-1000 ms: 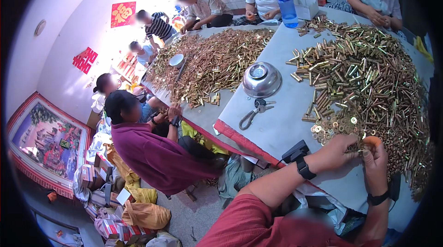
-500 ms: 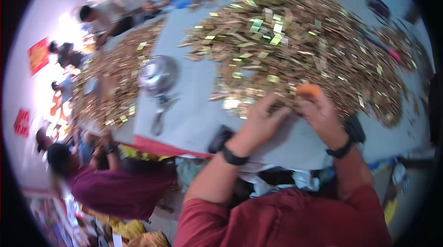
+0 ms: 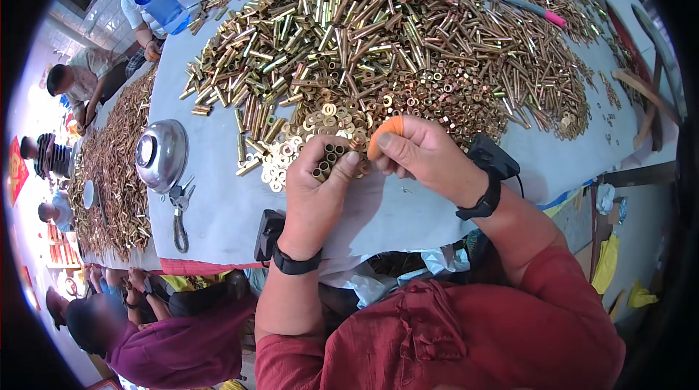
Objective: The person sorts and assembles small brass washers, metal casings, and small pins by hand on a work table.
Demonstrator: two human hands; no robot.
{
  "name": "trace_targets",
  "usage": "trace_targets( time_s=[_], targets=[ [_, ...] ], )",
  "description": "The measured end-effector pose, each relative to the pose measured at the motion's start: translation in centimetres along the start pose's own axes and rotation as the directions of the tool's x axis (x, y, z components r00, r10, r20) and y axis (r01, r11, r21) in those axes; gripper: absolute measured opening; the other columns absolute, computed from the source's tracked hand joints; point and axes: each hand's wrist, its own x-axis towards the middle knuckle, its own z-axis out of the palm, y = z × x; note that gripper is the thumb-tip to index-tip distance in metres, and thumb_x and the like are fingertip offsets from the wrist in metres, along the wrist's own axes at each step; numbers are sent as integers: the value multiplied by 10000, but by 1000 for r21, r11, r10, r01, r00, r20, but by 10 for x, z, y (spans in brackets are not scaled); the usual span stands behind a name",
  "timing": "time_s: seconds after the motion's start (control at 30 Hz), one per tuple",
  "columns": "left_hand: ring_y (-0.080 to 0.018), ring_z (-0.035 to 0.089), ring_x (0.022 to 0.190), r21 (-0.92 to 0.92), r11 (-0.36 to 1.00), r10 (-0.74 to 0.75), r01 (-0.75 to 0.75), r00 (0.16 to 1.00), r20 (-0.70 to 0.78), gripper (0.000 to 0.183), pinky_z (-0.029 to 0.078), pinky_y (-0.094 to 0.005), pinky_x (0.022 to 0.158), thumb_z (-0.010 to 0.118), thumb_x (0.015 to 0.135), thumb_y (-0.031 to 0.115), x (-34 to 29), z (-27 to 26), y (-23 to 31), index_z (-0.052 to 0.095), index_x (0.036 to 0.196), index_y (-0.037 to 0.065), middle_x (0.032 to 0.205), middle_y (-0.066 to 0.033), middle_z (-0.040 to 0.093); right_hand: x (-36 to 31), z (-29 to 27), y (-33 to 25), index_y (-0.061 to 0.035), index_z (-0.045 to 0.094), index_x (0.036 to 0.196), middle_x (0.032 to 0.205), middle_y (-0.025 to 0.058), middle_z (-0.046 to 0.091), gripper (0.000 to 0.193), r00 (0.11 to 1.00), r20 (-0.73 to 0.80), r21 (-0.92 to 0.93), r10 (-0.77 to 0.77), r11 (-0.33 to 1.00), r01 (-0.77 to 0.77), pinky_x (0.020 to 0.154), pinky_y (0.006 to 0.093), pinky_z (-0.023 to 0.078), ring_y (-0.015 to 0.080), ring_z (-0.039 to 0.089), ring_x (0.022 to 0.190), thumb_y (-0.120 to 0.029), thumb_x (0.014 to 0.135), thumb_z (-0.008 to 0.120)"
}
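Several short brass-coloured metal tubes [image 3: 329, 160] are bunched in my left hand [image 3: 314, 184], their open ends facing up between fingers and thumb. Just right of them is my right hand [image 3: 426, 160], its fingers curled and the thumb pressed against the index finger, which wears an orange finger cover [image 3: 386, 134]. Whatever lies in that pinch is hidden. Flat washers [image 3: 328, 120] in a gold tone spread right behind my hands. Beside them are small nuts [image 3: 437, 91], and farther back rises a large heap of metal tubes [image 3: 349, 18].
Left of my hands an upturned steel bowl [image 3: 162, 155] sits near keys on a strap [image 3: 180, 204]. Black devices [image 3: 269, 235] stand by both wrists. A pink-handled tool [image 3: 555, 18] lies on the heap. Co-workers sit at the left, one in purple [image 3: 175, 343], near another heap [image 3: 116, 171].
The view has turned and sharpened, so the table appears shifted left. My left hand has swung left in the picture, and the tube ends in it now show. Both hands stay close together.
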Motion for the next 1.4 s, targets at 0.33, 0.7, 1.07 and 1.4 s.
trace_targets(
  time_s=[0.33, 0.7, 1.07, 1.4],
  targets=[
    [-70, 563, 704, 6, 999, -50, 50, 998, 49, 104, 447, -217, 633, 660, 924, 109, 2, -5, 8, 637, 1001, 44, 807, -8, 642, -2, -7, -12, -46, 677, 1043, 885, 10, 671, 181, 976, 51, -534, -213, 820, 207, 689, 241, 488, 58, 589, 776, -193, 954, 620],
    [-76, 548, 759, 94, 988, -150, 123, 911, 385, 132, 447, -228, 690, 683, 902, 104, 1, 1, 16, 631, 1003, 37, 838, -4, 636, 38, -69, -3, -140, 699, 1038, 949, 61, 598, 243, 678, -45, -997, -734, -11, -78, 806, 394, 476, 281, 552, 904, -157, 796, 676],
    [-40, 451, 555, -77, 966, -232, 246, 959, 162, 164, 322, -183, 477, 660, 922, 166, 7, 8, 14, 526, 987, 97, 826, -15, 648, 37, -49, -5, -133, 678, 951, 931, 42, 630, 183, 773, 42, -986, -633, 98, 134, 848, 401, 466, 288, 557, 920, -120, 770, 697],
    [-88, 541, 632, -363, 889, -248, 279, 960, 130, 187, 414, -200, 528, 605, 938, 88, 5, 3, 7, 566, 1099, 3, 918, -95, 678, 39, -22, 1, -101, 704, 949, 1186, 99, 568, 180, 750, 62, -994, -659, 30, 109, 916, 448, 409, 291, 507, 1115, -157, 779, 686]
  ],
)
